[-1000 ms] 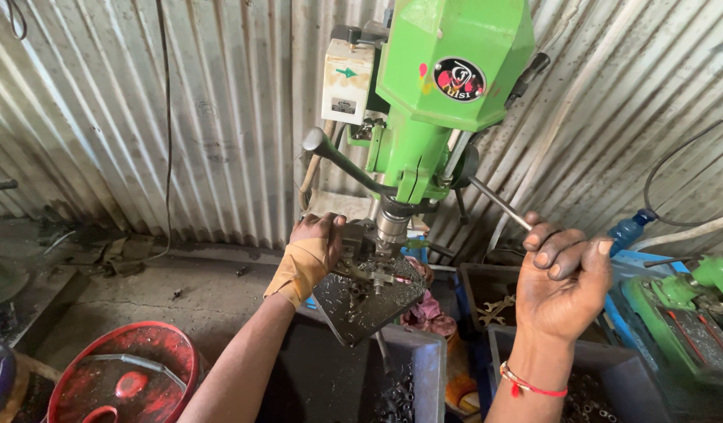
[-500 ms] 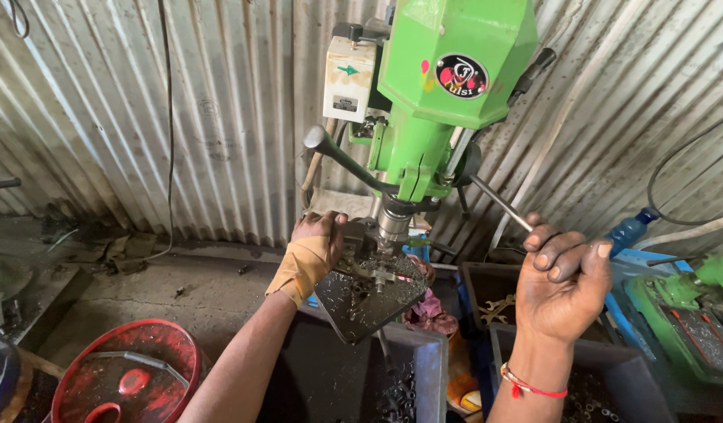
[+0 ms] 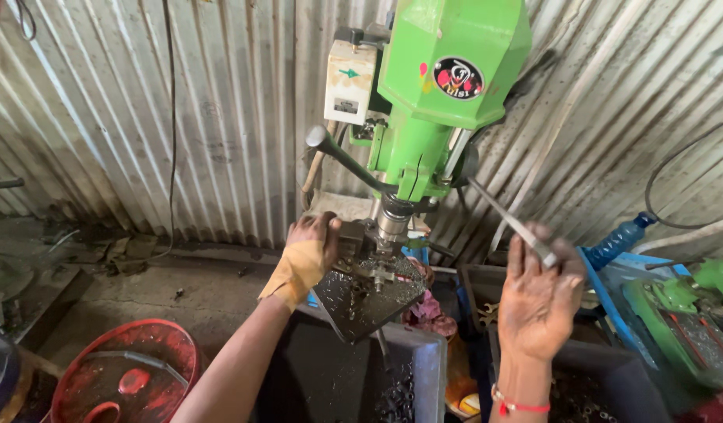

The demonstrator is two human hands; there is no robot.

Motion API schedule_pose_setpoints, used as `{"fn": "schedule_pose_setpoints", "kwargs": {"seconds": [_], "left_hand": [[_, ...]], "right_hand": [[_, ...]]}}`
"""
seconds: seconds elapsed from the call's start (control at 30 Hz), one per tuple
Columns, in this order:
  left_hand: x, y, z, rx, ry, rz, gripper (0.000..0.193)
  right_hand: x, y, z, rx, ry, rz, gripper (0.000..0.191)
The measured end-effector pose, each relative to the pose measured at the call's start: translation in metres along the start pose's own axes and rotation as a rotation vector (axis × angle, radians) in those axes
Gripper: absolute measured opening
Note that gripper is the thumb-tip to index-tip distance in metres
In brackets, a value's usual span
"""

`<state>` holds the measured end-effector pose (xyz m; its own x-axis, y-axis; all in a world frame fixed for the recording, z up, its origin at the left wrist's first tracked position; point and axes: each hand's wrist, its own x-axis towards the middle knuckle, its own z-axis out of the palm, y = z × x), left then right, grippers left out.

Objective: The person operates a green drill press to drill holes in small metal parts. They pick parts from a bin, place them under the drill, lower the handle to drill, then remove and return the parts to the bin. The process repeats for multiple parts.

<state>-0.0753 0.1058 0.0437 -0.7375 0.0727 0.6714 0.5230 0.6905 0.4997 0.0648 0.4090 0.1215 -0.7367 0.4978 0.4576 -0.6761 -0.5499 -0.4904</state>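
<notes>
Right hand [image 3: 540, 301] has opened up since before, palm now touching the thin metal feed handle [image 3: 509, 222]. Left hand [image 3: 308, 252], wrapped in tan cloth, presses a small metal part [image 3: 377, 274] under the green drill press [image 3: 444, 94]; drilling looks unfinished.

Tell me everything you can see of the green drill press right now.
The drill press is bright green painted metal with an angular head bearing a round dark badge. A cream switch box sits on its left side. Feed handles stick out: one dark-knobbed to the left, one bare metal rod lower right, touched by the right hand. The steel spindle points down at a small metal part on the dark, oily square table, which the bandaged left hand steadies. It stands against corrugated sheet wall.
</notes>
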Motion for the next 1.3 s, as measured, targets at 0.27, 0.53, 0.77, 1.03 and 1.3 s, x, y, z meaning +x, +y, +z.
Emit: {"fn": "schedule_pose_setpoints", "kwargs": {"seconds": [0.27,0.53,0.77,1.03,1.3], "left_hand": [[-0.092,0.003,-0.042,0.118,-0.035,0.009,0.013],[-0.129,0.025,-0.045,0.077,0.024,0.037,0.005],[-0.143,0.02,-0.032,0.006,-0.001,-0.116,0.016],[-0.166,0.029,-0.006,-0.166,0.15,-0.058,0.051],[-0.162,0.049,0.031,-0.196,0.365,-0.033,0.04]], "right_hand": [[-0.038,0.114,-0.044,-0.444,-0.006,0.738,0.03],[-0.018,0.185,-0.049,-0.198,0.086,0.955,0.016],[-0.029,0.177,-0.074,-0.132,0.086,0.981,0.02],[-0.081,0.052,-0.129,0.329,0.557,0.328,0.049],[-0.109,0.063,-0.101,-0.363,0.05,0.745,0.039]]}}
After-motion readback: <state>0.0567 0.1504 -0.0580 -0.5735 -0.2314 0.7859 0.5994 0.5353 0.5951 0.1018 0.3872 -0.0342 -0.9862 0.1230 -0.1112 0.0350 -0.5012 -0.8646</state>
